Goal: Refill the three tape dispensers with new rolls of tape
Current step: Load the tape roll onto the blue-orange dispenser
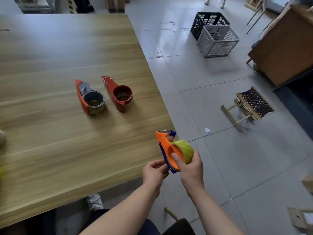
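An orange and blue tape dispenser (165, 146) with a yellowish tape roll (185, 150) on its hub hangs in the air off the table's right corner. My right hand (190, 168) grips the roll, thumb on the orange hub. My left hand (155, 173) pinches the dispenser's lower blue edge. Two more dispensers lie on the wooden table (50, 133): an orange one with a grey hub (89, 98) and a dark red one (119, 94). Each carries a tape roll around its hub.
On the tiled floor to the right stand a black crate (209, 21), a grey crate (217, 40) and a small woven stool (249, 106). A wooden cabinet (284, 48) is at the far right. Cardboard pieces (301, 217) lie bottom right.
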A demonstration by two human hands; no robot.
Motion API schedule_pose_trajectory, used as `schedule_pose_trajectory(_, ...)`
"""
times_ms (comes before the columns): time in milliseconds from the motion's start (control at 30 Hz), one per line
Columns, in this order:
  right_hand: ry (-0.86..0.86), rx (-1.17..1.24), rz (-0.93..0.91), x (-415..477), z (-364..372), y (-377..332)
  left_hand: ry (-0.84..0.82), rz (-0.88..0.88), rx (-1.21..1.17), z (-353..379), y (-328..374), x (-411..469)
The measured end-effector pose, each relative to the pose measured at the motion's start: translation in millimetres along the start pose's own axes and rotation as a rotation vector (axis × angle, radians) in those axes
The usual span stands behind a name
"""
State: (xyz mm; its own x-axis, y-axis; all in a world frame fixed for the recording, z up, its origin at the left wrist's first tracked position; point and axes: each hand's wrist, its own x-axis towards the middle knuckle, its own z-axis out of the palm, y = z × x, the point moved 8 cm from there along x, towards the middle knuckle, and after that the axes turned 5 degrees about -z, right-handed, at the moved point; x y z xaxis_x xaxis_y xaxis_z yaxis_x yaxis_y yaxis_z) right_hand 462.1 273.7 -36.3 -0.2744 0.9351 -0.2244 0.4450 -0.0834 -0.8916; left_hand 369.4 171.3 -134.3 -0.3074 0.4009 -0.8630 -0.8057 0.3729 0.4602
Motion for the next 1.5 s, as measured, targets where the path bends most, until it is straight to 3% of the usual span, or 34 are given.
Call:
schedule_pose_trajectory(533,-0.004,0.011,-0.001,17,4,34,0.185,-0.104,0.075,11,-23,23)
schedule_pose_trajectory(700,-0.008,0.005,0.003,18,7,41,0.143,-0.016,0.103,12,-20,16)
schedule_pose_trajectory(933,-0.011,0.016,-0.008,15,11,41,0.302,0.079,0.115,2,-25,13)
schedule_pose_trajectory(1200,-0.025,-0.017,0.005,9,13,46,0.392,0.044,0.037,-5,-37,11)
schedule_pose_trajectory(1500,-0.061,-0.038,0.046,10,13,44,0.423,-0.096,-0.227,-3,-52,15)
